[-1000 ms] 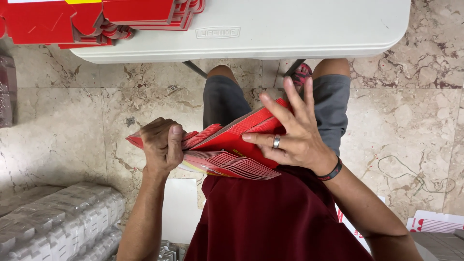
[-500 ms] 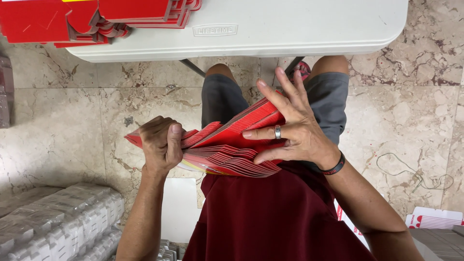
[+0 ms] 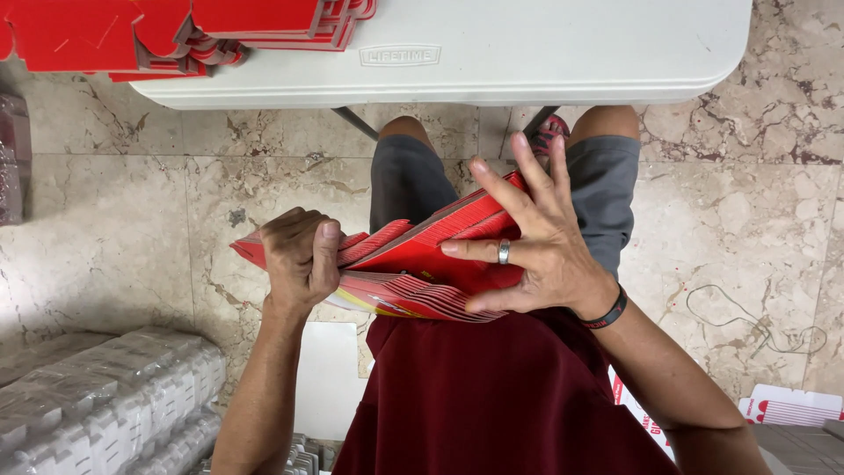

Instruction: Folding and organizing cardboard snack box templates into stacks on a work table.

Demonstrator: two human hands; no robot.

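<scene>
My left hand point(image 3: 297, 258) clamps the red flat cartons point(image 3: 413, 264) — right-hand fingers point(image 3: 492, 189) spread, fanning them; more red cartons point(image 3: 176, 31) on the white bench point(image 3: 563, 53).

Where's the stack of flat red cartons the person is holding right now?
In the head view, the stack of flat red cartons sits mid-frame over the lap, gripped at one end by the left hand, the right hand spread on top.

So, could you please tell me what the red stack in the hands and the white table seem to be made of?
Red stack: probably thin printed card, glossy; many fine sheet edges fan out and bend under the left hand and right hand.
White table: likely moulded plastic, matte, with a rounded edge and an embossed mark.
</scene>
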